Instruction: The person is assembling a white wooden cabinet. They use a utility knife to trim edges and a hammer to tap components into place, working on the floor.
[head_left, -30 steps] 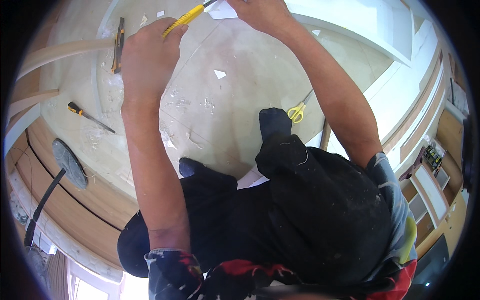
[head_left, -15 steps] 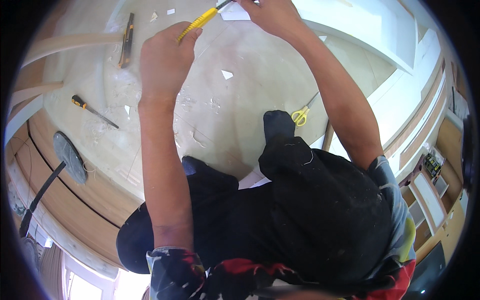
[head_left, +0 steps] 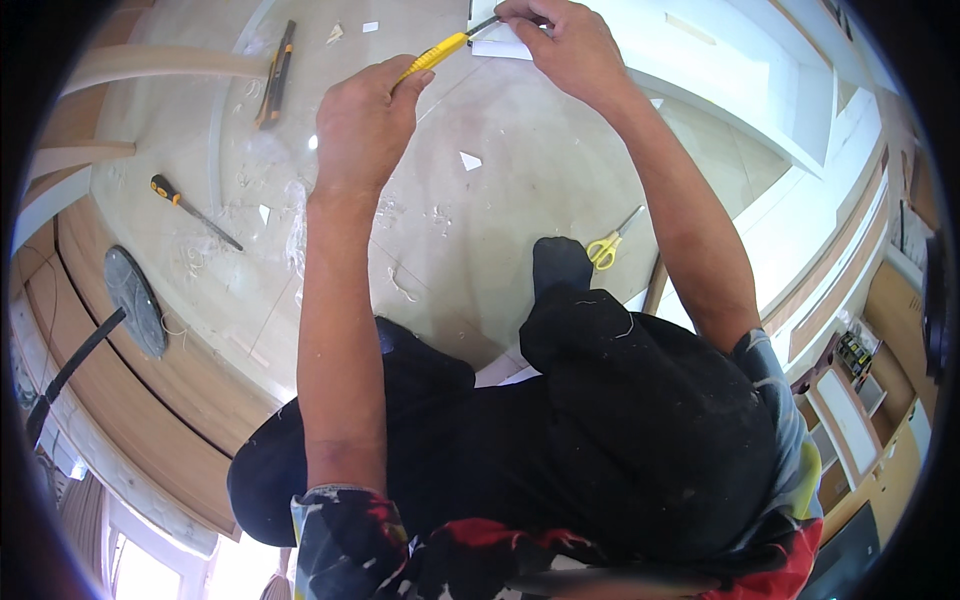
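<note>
My left hand [head_left: 362, 125] is closed round the yellow handle of a utility knife [head_left: 440, 54], whose dark blade points up and to the right. At the blade's tip, the fingers of my right hand [head_left: 578, 52] are bent together in a pinch; what they hold, if anything, cannot be made out. Both hands are at the far end of the view, over the near left corner of a white furniture panel [head_left: 650, 50]. My forearms reach out above my bent knees.
On the tiled floor [head_left: 480, 220] lie a file with a black and orange handle [head_left: 195, 212], a black and orange cutter [head_left: 277, 75], yellow scissors [head_left: 604, 250] and white scraps [head_left: 470, 161]. A grey round base [head_left: 137, 302] stands left. Wooden shelving [head_left: 860, 440] is at right.
The view has shifted slightly, so the floor things sit a little lower and further right. Both hands appear slightly right and lower; the left keeps its grip on the utility knife.
</note>
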`<state>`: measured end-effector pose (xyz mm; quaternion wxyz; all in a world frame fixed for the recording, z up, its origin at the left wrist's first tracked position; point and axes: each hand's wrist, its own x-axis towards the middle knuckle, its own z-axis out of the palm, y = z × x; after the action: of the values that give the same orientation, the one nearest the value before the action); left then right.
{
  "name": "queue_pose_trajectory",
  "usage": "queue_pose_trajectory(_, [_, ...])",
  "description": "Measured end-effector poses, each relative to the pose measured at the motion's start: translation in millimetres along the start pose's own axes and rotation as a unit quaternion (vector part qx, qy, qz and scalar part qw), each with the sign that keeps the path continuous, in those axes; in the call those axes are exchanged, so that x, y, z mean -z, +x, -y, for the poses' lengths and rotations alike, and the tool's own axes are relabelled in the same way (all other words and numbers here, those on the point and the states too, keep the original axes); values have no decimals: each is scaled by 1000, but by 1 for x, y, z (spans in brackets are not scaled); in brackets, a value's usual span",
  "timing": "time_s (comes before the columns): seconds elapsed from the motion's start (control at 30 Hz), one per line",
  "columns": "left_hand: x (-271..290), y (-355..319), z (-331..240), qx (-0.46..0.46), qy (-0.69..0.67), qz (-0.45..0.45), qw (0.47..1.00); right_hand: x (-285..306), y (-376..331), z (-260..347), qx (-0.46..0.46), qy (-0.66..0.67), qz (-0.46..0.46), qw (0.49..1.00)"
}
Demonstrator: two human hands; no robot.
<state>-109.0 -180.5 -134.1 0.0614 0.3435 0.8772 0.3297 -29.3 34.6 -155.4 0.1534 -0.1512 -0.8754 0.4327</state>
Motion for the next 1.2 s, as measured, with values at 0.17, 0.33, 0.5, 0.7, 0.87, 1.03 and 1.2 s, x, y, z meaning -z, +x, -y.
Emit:
queue_pose_trajectory(0.17, [-9,-7,4,-18,7,-21,1000,-1,-5,-1,-62,-33,27,997])
queue_pose_trajectory(0.33, [-15,-10,3,-17,17,-35,999,0,-2,-1,-66,-31,25,997])
queue_pose_trajectory(0.5, [-17,-13,9,-27,18,-43,999,0,-2,2,-70,-31,38,996])
queue_pose_trajectory(0.7, [-16,-13,6,-17,-20,-43,999,-1,-2,4,-74,-27,21,997])
queue_pose_trajectory(0.87, [-12,-11,10,-30,-18,-37,999,-5,-2,4,-63,-30,13,997])
queue_pose_trajectory(1.03, [-20,-14,15,-39,-34,-54,997,-6,-4,4,-120,21,24,992])
queue_pose_trajectory(1.2, [-20,-13,17,-36,-34,-40,998,-2,-1,8,-118,-15,34,992])
